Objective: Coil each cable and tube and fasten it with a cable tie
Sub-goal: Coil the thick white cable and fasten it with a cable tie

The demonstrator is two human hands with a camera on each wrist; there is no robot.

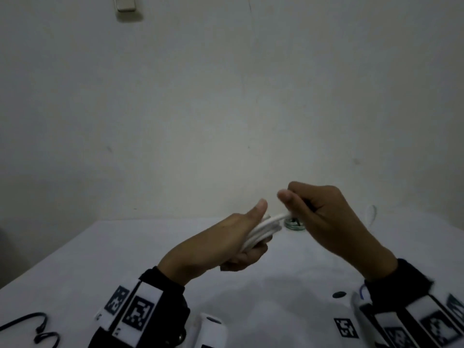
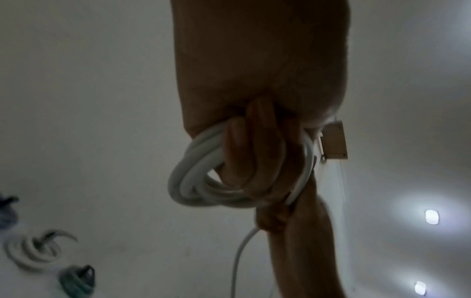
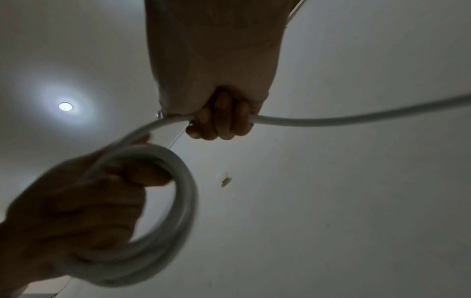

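Pale plaster wall [image 1: 226,96] fills the upper part of the head view, with a small switch plate [image 1: 124,3] at its top left edge, and below it a white table [image 1: 251,285] runs toward the person. Above the table both hands meet just apart from each other. Left hand [image 1: 226,243] has its fingers curled round a bundle of white tube [image 1: 261,232] loops, thumb raised beside them; the left wrist view shows the coil [image 2: 193,181] hanging in several turns around those fingers. Right hand [image 1: 324,219] grips the free run of the same tube in a closed fist, and in the right wrist view that run [image 3: 331,121] leaves the fist and stretches away to the right. Behind the hands a small coiled bundle [image 1: 293,224] lies on the table, probably one with a dark tie on it, though it is mostly hidden. Loose black cable ties [image 1: 37,327] lie at the near left corner. More coiled bundles [image 2: 33,250] lie blurred in the left wrist view.
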